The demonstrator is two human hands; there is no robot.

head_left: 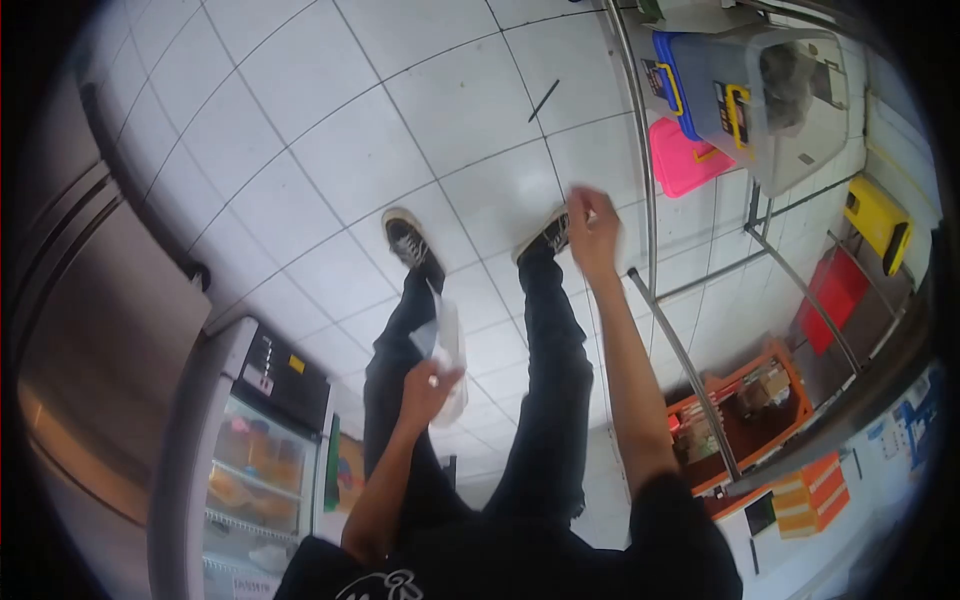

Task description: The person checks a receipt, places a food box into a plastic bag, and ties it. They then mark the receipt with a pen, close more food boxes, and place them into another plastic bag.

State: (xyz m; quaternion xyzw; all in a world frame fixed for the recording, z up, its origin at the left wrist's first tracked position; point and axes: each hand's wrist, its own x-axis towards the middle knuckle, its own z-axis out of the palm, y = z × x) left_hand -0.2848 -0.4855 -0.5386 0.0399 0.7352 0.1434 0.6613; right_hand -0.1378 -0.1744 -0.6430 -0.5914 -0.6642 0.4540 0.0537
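Observation:
My left hand (427,393) is closed on a thin white sheet-like wrapper (450,345), which looks like plastic or paper; a pale bluish piece sticks out at its left side. It hangs in front of my left leg. Further forward, above my right shoe (545,238), my right hand (594,232) has its fingers curled together. Whatever may be in those fingers is too small or blurred to make out. The two hands are apart.
A thin dark stick (544,101) lies on the tiled floor (300,130). To the right stand a metal rack (645,150), a clear bin (800,100), a pink lid (685,165) and an orange crate (800,400). At left is a glass-door fridge (255,470).

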